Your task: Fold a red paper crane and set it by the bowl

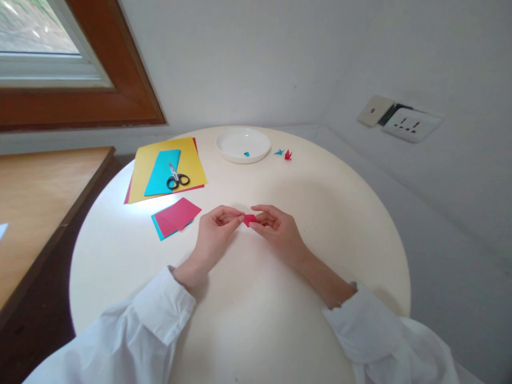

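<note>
Between my two hands is a small piece of folded red paper (pixel 250 219), held just over the middle of the table. My left hand (pixel 218 229) pinches its left side between thumb and fingertips. On the other side, the thumb and fingers of my right hand (pixel 279 229) close around its right edge, and the curled fingers hide part of it. Left of my left hand lie loose pink-red sheets (pixel 178 216) on top of a blue sheet (pixel 159 230).
Scissors (pixel 176 176) rest on folded blue paper (pixel 158 173) over a large yellow sheet (pixel 192 160). At the back stands a white plate (pixel 224 146) with a blue scrap (pixel 247 154). Beside it sit a blue paper crane (pixel 279 152) and a red one (pixel 288 155).
</note>
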### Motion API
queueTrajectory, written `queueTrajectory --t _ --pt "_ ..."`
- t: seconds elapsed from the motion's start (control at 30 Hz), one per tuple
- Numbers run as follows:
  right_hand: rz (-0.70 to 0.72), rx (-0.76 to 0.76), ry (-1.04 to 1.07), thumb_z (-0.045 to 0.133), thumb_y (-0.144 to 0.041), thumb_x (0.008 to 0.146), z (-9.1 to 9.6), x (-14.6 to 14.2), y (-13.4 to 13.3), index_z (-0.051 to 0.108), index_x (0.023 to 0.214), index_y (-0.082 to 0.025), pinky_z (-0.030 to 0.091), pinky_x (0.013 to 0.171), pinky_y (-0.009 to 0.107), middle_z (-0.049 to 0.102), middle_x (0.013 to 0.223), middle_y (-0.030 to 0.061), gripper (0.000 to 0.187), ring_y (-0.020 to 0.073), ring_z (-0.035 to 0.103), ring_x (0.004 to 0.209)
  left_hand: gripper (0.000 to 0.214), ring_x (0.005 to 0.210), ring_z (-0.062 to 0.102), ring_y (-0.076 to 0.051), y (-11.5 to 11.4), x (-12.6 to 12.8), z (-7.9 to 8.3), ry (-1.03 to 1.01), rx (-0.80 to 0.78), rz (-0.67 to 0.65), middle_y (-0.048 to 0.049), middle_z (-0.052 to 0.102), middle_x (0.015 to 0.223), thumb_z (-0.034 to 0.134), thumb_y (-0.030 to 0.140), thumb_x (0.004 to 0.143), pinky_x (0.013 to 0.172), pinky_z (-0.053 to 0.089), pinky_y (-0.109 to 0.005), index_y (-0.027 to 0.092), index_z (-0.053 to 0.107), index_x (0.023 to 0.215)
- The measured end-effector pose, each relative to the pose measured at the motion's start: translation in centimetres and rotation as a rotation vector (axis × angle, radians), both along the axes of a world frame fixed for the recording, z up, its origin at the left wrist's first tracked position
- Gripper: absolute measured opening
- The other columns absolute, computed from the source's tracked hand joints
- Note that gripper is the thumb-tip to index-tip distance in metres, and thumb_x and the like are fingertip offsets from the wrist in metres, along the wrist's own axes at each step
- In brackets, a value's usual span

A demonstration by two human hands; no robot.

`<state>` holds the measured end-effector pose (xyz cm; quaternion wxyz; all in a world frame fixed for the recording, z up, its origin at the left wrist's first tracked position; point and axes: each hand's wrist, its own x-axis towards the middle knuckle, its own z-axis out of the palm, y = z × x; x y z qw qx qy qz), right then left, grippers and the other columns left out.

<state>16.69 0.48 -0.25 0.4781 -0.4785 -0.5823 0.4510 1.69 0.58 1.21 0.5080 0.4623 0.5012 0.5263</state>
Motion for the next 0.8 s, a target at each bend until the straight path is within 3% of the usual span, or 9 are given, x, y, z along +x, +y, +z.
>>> queueTrajectory --t 0.37,0.57,0.8 --pt "0.013 0.066 -0.119 0.065 -0.025 0.072 -0.18 0.05 -0.05 0.063 0.100 -0.019 0.050 0.070 0.031 0.070 0.077 0.0036 0.028 0.0157 0.064 0.072 0.021 0.051 0.054 -0.009 -0.03 0.05 -0.22 0.032 -0.016 -0.074 0.0033 0.060 0.055 0.077 0.028 0.058 0.048 0.038 -0.020 0.016 0.060 0.064" --pt "0.029 0.098 -0.123 0.065 -0.026 0.073 0.16 -0.10 -0.24 0.063 0.099 -0.020 0.049 0.072 0.030 0.069 0.076 0.0031 0.027 0.0153 0.064 0.073 0.017 0.060 0.059 -0.013 0.03 0.05 -0.23 0.062 -0.022 -0.184 -0.0017 0.068 0.066 0.072 0.030 0.064 0.057 0.043 -0.024 0.015 0.069 0.073" --pt "0.023 0.041 -0.128 0.064 -0.032 0.074 0.13 -0.01 -0.14 0.067 0.086 -0.019 0.049 0.069 0.030 0.070 0.079 0.0044 0.019 0.0163 0.063 0.073 0.016 0.062 0.057 -0.012 -0.07 0.10 -0.48 -0.082 -0.046 -0.147 -0.0010 0.066 0.065 0.073 0.030 0.063 0.061 0.043 -0.024 0.015 0.067 0.067"
